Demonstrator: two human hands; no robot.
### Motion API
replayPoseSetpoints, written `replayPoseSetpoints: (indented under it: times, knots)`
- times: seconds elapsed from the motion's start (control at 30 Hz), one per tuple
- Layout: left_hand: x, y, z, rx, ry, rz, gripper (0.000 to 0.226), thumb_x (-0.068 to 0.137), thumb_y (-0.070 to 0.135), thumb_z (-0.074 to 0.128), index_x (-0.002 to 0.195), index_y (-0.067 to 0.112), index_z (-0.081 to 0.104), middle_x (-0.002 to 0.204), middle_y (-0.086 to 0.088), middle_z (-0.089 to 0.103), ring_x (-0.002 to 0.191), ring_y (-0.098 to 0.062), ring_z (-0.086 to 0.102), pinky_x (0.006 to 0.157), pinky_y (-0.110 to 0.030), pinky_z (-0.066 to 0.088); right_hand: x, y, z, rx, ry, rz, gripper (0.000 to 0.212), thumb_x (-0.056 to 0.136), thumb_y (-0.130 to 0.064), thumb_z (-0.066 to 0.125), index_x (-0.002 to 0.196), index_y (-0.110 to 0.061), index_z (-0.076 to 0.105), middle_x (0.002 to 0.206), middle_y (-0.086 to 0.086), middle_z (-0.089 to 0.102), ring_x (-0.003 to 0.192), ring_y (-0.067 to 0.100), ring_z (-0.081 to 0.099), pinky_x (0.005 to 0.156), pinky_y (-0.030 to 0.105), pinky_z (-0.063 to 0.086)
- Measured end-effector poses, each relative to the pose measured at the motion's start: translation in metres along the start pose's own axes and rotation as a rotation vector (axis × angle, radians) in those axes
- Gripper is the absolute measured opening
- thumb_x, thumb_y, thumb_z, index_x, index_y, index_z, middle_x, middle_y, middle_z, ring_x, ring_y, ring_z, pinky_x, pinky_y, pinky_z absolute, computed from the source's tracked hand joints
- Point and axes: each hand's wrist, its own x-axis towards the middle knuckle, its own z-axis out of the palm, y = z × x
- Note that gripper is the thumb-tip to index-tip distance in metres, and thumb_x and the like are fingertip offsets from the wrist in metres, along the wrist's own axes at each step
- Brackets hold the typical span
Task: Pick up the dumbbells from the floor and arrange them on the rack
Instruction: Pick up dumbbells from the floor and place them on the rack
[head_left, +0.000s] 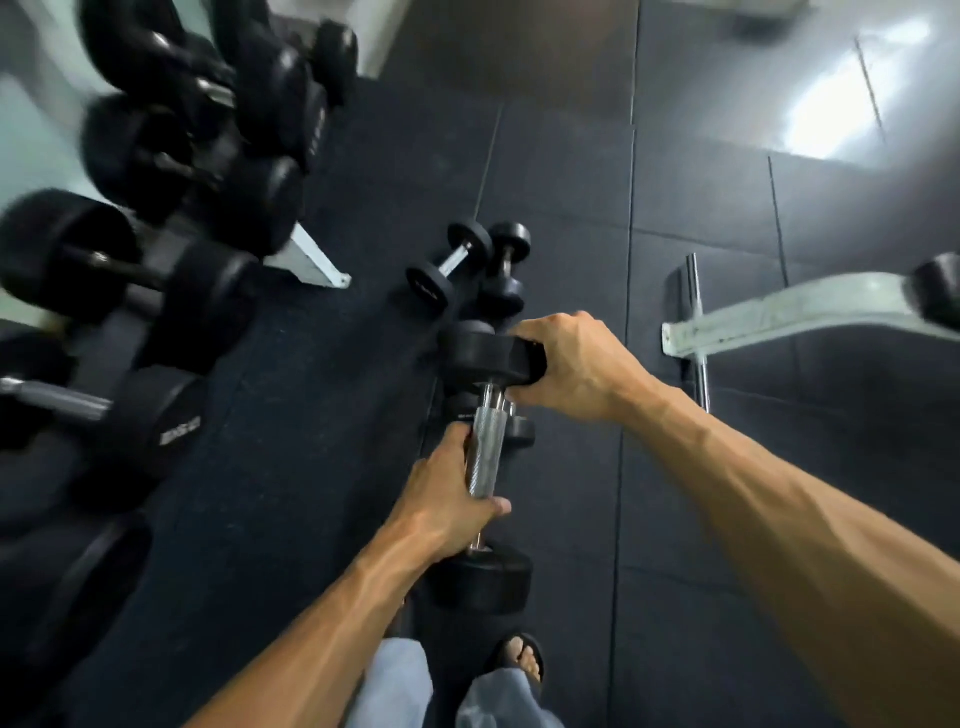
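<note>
Black rubber dumbbells fill the rack (311, 254) at the far left, blurred, their round heads stacked along its white frame; one large rack dumbbell (130, 275) lies across the near tier, and another with a grey handle sits below it. Dark rubber floor (332, 415) tiles stretch from the rack's foot toward the middle.

On the floor ahead lie two small dumbbells (470, 265), side by side and touching, their chrome handles pointing away from the viewer. Nearer, the held dumbbell (485, 457) hangs lifted above the floor, roughly end-on to the viewer, one black head far and one near. The left hand (447, 499) wraps its knurled chrome handle: fingers curled tight round the bar from the left, thumb closed across the lower end of the grip. More dark dumbbell heads lie underneath it, partly hidden.

The right hand (576, 364) grips the far head of the same dumbbell, fingers bent over its right rim and pressed onto the rubber, palm against the side. Both forearms reach in from the bottom edge.

Below, pale trouser legs and a foot in a dark sandal (519, 657) stand on the floor beside the near head.

At the right, a white bench frame (779, 312) with a chrome crossbar rests on the floor, well apart from the hands.
</note>
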Motion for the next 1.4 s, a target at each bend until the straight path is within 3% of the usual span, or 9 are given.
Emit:
replayPoseSetpoints:
  times: [0.1,0.23,0.43,0.57,0.7,0.9,1.1,1.3,1.4]
  knots:
    - [-0.024,0.026,-0.044,-0.034,0.072,0.016,0.065,0.071,0.025,0.08,0.123,0.027,0.041,0.106,0.011,0.054,0.097,-0.01,0.054,0.074,-0.019,0.04,0.013,-0.045,-0.043,-0.015,0.032,-0.082,0.02,0.068,-0.031,0.075,0.085,-0.025,0.067,0.068,-0.008,0.064,0.068,0.019,0.06,0.069,0.035,0.053]
    - [-0.051,0.048,-0.098,-0.077,0.173,0.025,0.067,0.07,0.023,0.081,0.124,0.027,0.041,0.11,0.013,0.05,0.1,-0.009,0.051,0.078,-0.02,0.038,0.031,-0.103,-0.087,-0.021,0.05,-0.207,0.023,0.07,-0.032,0.077,0.087,-0.027,0.063,0.069,-0.016,0.059,0.068,0.008,0.058,0.069,0.03,0.05]
    - [-0.077,0.05,-0.173,-0.149,0.3,-0.035,0.069,0.066,0.027,0.084,0.121,0.027,0.043,0.108,0.005,0.059,0.095,-0.013,0.06,0.078,-0.024,0.047,0.072,-0.192,-0.108,-0.082,0.003,-0.345,0.038,0.077,-0.039,0.073,0.109,-0.025,0.06,0.094,-0.006,0.068,0.09,0.021,0.064,0.08,0.04,0.052]
    - [-0.084,0.035,-0.229,-0.169,0.403,-0.048,0.067,0.066,0.026,0.085,0.119,0.025,0.043,0.11,0.012,0.053,0.099,-0.009,0.053,0.083,-0.025,0.041,0.111,-0.255,-0.11,-0.121,-0.018,-0.421,0.038,0.078,-0.039,0.073,0.11,-0.025,0.059,0.094,-0.004,0.068,0.089,0.022,0.063,0.08,0.042,0.052]
    - [-0.082,0.012,-0.29,-0.172,0.479,-0.068,0.074,0.061,0.029,0.087,0.121,0.024,0.045,0.111,0.007,0.059,0.099,-0.013,0.058,0.089,-0.031,0.047,0.155,-0.317,-0.104,-0.138,-0.031,-0.471,0.037,0.077,-0.035,0.073,0.11,-0.024,0.058,0.093,-0.003,0.068,0.088,0.023,0.063,0.078,0.042,0.052]
    - [-0.093,-0.016,-0.373,-0.192,0.565,-0.084,0.072,0.065,0.026,0.086,0.123,0.021,0.043,0.111,0.006,0.056,0.097,-0.013,0.055,0.082,-0.024,0.04,0.213,-0.404,-0.096,-0.198,-0.045,-0.578,0.04,0.076,-0.038,0.072,0.111,-0.024,0.058,0.094,-0.001,0.068,0.091,0.025,0.064,0.08,0.042,0.051]
    - [-0.098,-0.043,-0.441,-0.232,0.662,-0.157,0.078,0.067,0.027,0.085,0.129,0.017,0.039,0.119,0.006,0.053,0.104,-0.013,0.052,0.086,-0.025,0.039,0.266,-0.483,-0.083,-0.196,-0.087,-0.725,0.044,0.077,-0.037,0.073,0.116,-0.024,0.058,0.097,-0.001,0.07,0.093,0.024,0.065,0.081,0.042,0.052]
    - [-0.096,-0.074,-0.5,-0.338,0.77,-0.247,0.078,0.072,0.02,0.082,0.136,0.015,0.036,0.11,0.01,0.045,0.096,-0.006,0.042,0.083,-0.021,0.032,0.324,-0.554,-0.055,-0.204,-0.159,-0.897,0.031,0.08,-0.034,0.073,0.101,-0.023,0.054,0.085,-0.008,0.059,0.082,0.019,0.06,0.07,0.034,0.045]
    - [-0.091,-0.089,-0.523,-0.384,0.828,-0.31,0.074,0.074,0.018,0.081,0.133,0.013,0.037,0.108,0.009,0.045,0.093,-0.006,0.042,0.08,-0.02,0.032,0.352,-0.587,-0.037,-0.203,-0.181,-0.991,0.034,0.081,-0.038,0.071,0.107,-0.022,0.057,0.088,-0.006,0.062,0.083,0.021,0.061,0.071,0.034,0.046]
